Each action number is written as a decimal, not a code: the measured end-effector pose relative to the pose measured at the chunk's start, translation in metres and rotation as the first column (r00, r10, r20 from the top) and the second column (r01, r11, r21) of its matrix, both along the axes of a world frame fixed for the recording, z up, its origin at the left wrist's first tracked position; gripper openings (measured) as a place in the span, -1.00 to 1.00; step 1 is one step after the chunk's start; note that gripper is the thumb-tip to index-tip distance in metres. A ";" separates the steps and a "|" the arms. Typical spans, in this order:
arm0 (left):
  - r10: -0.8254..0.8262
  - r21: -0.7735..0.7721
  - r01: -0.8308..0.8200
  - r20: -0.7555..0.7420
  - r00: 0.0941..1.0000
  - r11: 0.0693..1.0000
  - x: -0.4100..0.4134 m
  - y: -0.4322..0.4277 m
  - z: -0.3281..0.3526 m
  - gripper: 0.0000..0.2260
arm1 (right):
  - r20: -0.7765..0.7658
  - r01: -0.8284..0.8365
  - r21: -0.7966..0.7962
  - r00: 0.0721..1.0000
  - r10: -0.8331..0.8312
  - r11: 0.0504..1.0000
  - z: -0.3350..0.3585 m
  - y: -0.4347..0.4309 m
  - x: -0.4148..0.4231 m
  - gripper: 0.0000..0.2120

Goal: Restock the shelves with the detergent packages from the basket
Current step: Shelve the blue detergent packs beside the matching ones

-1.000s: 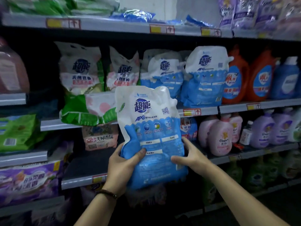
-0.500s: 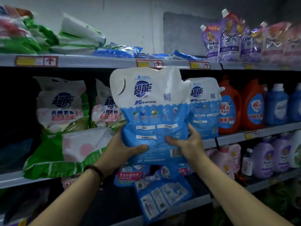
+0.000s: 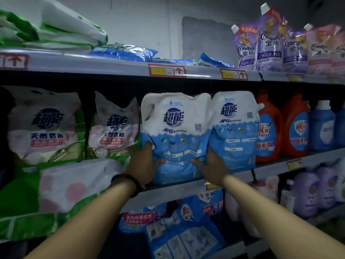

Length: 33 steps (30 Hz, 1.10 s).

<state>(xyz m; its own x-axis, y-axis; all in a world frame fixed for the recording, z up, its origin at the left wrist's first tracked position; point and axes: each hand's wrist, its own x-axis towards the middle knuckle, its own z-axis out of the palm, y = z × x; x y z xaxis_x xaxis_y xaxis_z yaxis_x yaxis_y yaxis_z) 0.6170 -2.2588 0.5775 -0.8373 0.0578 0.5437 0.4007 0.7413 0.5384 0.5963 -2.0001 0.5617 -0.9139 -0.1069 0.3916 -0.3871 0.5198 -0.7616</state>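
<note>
Pouch [image 3: 177, 128], blue and white, stands upright with its base at the near edge of the middle shelf [image 3: 168, 192]. The left hand [image 3: 143, 165] grasps its lower left side, thumb across the front; the right hand [image 3: 211, 168] grasps its lower right side likewise. A matching pouch [image 3: 236, 131] touches it on the right. Pink-and-green bags [image 3: 112, 131] stand just left, orange bottles [image 3: 269, 128] farther right.

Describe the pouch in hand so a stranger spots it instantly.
Look at the middle shelf, left of the orange jugs. Of two matching white-and-blue pouches there, it is the left pouch, beside the pink-and-green bags. Unlike the right pouch, it is gripped low down by the left hand and right hand.
</note>
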 end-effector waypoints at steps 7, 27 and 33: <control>0.034 -0.114 -0.017 0.153 0.988 0.993 -0.014 -0.009 0.021 -0.53 | 0.124 0.127 0.078 0.983 -0.136 0.989 0.015 -0.012 -0.011 -0.37; 0.103 -0.177 -0.102 -0.008 0.995 0.979 0.120 0.024 0.005 -0.80 | -0.038 0.197 0.158 0.980 -0.194 0.968 -0.002 -0.042 0.109 -0.74; 0.027 -0.401 -0.041 -0.040 0.999 0.915 0.193 0.012 -0.056 -0.88 | 0.019 -0.027 0.270 1.000 0.023 0.962 -0.041 -0.065 0.168 -0.83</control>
<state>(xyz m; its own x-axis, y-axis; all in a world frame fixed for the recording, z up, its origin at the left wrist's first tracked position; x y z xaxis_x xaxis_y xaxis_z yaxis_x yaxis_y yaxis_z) 0.8103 -2.2464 0.5217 -0.8247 0.2486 0.5079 0.3836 0.9059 0.1794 0.7644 -2.0654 0.5206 -0.9154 -0.2296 0.3306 -0.3917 0.6976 -0.5999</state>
